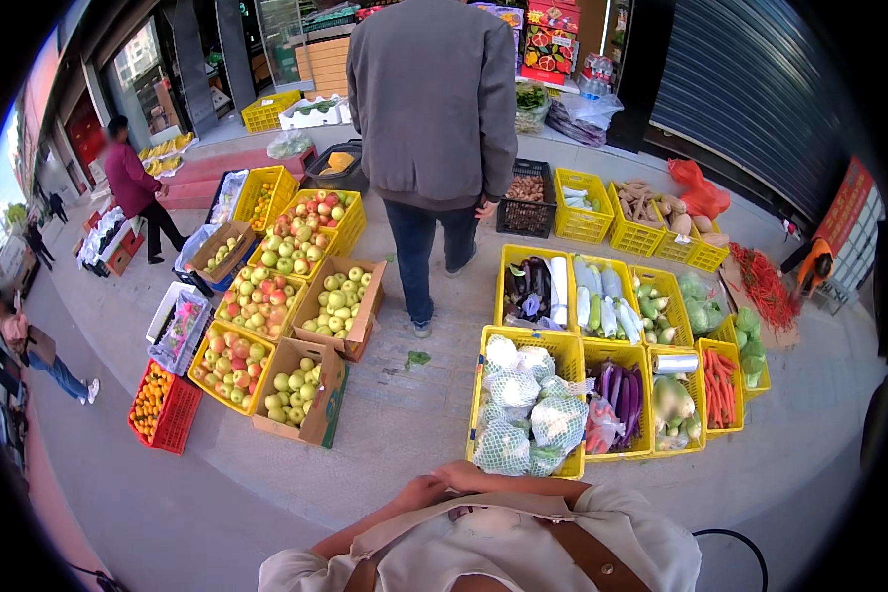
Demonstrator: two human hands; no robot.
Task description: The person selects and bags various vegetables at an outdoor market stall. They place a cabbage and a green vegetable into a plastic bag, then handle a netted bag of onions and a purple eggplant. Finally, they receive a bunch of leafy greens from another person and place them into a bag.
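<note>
My left hand (421,492) and my right hand (461,477) meet in front of my waist, one against the other. Both look closed, fingers curled in; whatever lies between them, if anything, is hidden. Nearest to them on the right is a yellow crate (478,409) of cauliflowers (559,422) in white foam nets. Beside it stand purple eggplants (617,400) in another yellow crate. Ahead on the left, a cardboard box (323,407) holds green apples (292,391). Neither hand touches the produce.
A person in a grey jacket (429,104) stands between the crate rows, back turned. Red-and-green apples (232,360) and a red crate (176,419) of orange fruit are at left. Carrots (720,387) and red chili peppers (763,286) lie at right, near a rolling shutter (760,94).
</note>
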